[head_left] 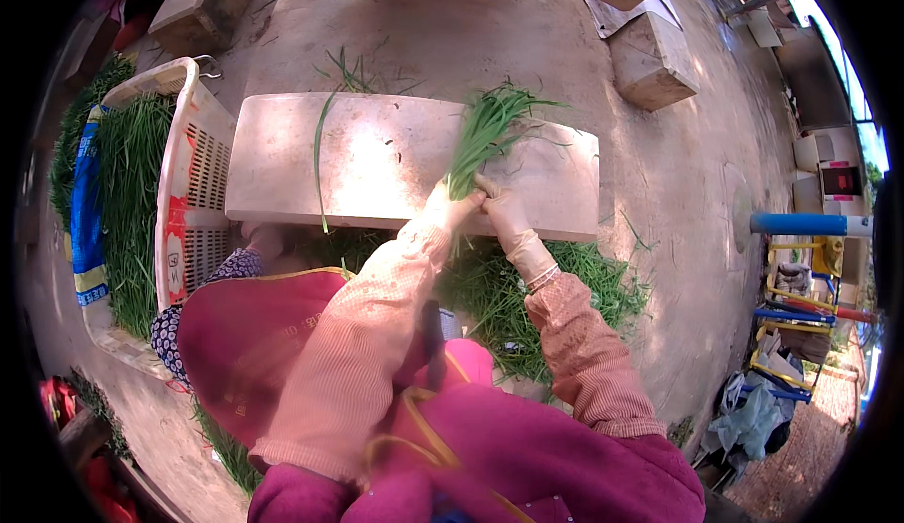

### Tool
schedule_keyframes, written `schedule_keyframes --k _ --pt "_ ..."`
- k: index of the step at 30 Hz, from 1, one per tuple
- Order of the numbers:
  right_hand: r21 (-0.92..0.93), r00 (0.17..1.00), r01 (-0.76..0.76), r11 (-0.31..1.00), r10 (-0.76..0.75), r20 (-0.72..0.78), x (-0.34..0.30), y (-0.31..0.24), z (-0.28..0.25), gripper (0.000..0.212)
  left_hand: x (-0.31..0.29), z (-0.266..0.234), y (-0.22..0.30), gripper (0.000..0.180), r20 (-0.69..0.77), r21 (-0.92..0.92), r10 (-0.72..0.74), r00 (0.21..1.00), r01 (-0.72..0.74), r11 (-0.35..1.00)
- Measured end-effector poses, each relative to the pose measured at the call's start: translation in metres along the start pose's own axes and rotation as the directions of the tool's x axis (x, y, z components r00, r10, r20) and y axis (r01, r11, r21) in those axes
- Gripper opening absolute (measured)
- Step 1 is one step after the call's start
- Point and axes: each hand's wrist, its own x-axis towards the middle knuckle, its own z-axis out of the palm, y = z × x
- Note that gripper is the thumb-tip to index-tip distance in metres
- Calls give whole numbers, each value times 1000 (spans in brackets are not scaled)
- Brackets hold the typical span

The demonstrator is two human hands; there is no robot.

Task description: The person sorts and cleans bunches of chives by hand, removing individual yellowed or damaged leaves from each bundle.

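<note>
My left hand (454, 206), in a thin pale glove, is closed round a bunch of chives (485, 132). Its long green leaves fan away from me over a pale stone bench (292, 170). My right hand (505, 209), gloved too, meets the left at the bunch's near end with its fingers bent together. Whether it grips a few stalks or the bunch itself is hidden. One loose leaf (320, 160) lies across the bench's left part. Below the bench's near edge, more loose green leaves (589, 283) are heaped on the ground.
A large white plastic crate (201, 142) packed with green chives (137, 203) stands at the left, a blue bag (87, 217) at its side. Stone blocks (650, 62) lie beyond the bench. A blue pipe (796, 224) and coloured frames (796, 311) are on the right.
</note>
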Motion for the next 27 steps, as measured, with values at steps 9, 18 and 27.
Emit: schedule_keyframes --k 9,18,27 --pt "412 865 -310 857 74 496 -30 -17 -54 51 -93 -86 58 32 261 -550 -258 930 363 753" --pt "803 799 -465 373 -215 562 -60 -45 44 97 -158 -74 86 29 383 -366 -341 858 480 797" --pt "884 818 -358 300 -356 452 -25 -133 19 72 -149 -86 95 90 428 166 -3 904 -75 983"
